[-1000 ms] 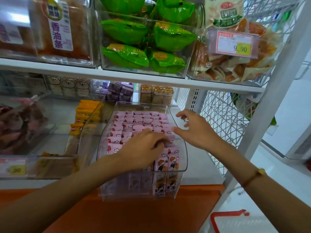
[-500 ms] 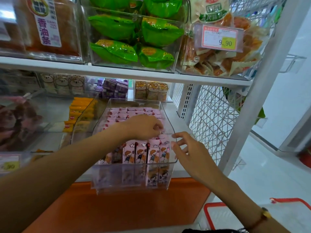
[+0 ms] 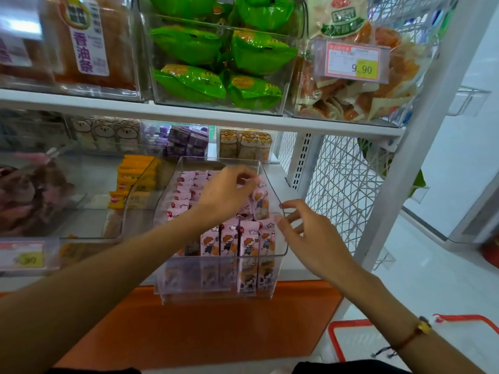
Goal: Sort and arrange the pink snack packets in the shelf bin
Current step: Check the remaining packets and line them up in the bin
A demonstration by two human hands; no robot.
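A clear plastic bin point(image 3: 280, 240) sticks out from the lower shelf, filled with rows of pink snack packets point(image 3: 228, 242) printed with a cartoon child. My left hand point(image 3: 225, 194) hovers over the bin's middle and pinches one pink packet point(image 3: 260, 205) by its top, lifted above the rows and hanging tilted. My right hand point(image 3: 307, 233) is at the bin's right wall. Its fingertips touch the upper corner of the rightmost front packet point(image 3: 267, 238), with the other fingers spread.
To the left stands another clear bin point(image 3: 89, 228) with orange packets point(image 3: 127, 184). Green bags point(image 3: 224, 63) and a price tag point(image 3: 352, 63) fill the shelf above. A white wire mesh panel point(image 3: 340, 190) closes the shelf's right side. A red-rimmed basket point(image 3: 351, 344) sits on the floor at the lower right.
My left hand has risen from the rows with one pink packet pinched in it. My right hand stays by the bin's front right corner, now touching the front packet.
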